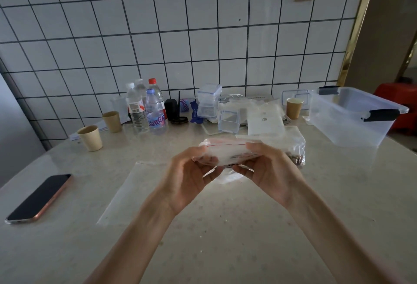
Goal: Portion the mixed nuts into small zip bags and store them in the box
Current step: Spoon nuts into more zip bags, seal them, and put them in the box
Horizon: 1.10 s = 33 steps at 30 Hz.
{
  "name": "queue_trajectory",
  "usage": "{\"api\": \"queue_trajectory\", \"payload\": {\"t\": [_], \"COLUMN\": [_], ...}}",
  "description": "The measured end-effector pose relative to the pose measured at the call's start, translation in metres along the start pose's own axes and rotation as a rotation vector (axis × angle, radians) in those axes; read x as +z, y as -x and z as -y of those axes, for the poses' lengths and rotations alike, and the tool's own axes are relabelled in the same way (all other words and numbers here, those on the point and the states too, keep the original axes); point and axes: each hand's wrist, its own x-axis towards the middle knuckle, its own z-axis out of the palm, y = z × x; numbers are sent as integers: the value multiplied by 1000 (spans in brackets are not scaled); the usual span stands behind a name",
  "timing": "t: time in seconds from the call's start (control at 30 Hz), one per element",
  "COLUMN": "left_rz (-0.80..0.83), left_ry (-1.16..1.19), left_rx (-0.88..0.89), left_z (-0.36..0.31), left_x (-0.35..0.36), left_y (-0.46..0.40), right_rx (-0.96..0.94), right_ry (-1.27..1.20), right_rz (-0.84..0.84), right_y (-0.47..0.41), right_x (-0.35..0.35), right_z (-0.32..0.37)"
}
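Two hands are raised over the middle of the table [225, 227]: a small zip bag [228, 153] is pinched at its left end by the left hand [191, 175] and at its right end by the right hand [268, 171], above the tabletop. At 2 o'clock the clear box [352, 119] is seen open. An empty flat bag [133, 189] is laid at 9 o'clock, with a phone [40, 198] beyond it.

Zip bag [225, 151] clear, red-striped; box [347, 114] clear (black latches).

Head-worn view, looking forward and down, table [67, 250] close below
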Motion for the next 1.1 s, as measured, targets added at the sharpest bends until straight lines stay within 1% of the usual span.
{"api": "queue_trajectory", "payload": {"t": [0.1,0.13,0.2,0.27,0.33,0.4,0.5,0.57,0.63,0.73,0.8,0.87,0.93,1.0,1.1], "left_rz": [-11,-32,-121,-266,-379,-438,-462,-464,-477,-499,-515,-527,-527,-502,-460], "left_ry": [-200,-253,-377,-516,-597,-636,-700,-741,-800,-863,-854,-760,-588,-434,-314], "left_rx": [118,160,247,321,392,453,545,602,645,692,694,640,538,431,309], "left_z": [4,6,10,15,22,25,28,29,28,25,24,24,21,19,18], "left_x": [-2,-1,2,7,9,8,7,8,7,5,6,6,5,3,0], "left_y": [-4,-4,-6,-8,-14,-16,-16,-14,-11,-8,-7,-7,-7,-6,-3], "right_rx": [-83,-110,-143,-160,-158,-156,-164,-180,-180,-169,-158,-161,-180,-192,-162], "right_ry": [177,220,277,295,282,275,290,288,255,258,294,329,381,428,402], "right_rz": [44,29,-48,-139,-233,-343,-489,-550,-574,-564,-574,-601,-636,-635,-611], "right_y": [2,3,2,-1,-3,-6,-10,-13,-14,-13,-13,-12,-12,-10,-6], "right_x": [-2,-1,1,4,9,11,12,11,9,7,6,6,3,0,-1], "right_z": [-2,-4,-8,-13,-16,-19,-23,-25,-24,-22,-24,-25,-23,-20,-21]}}
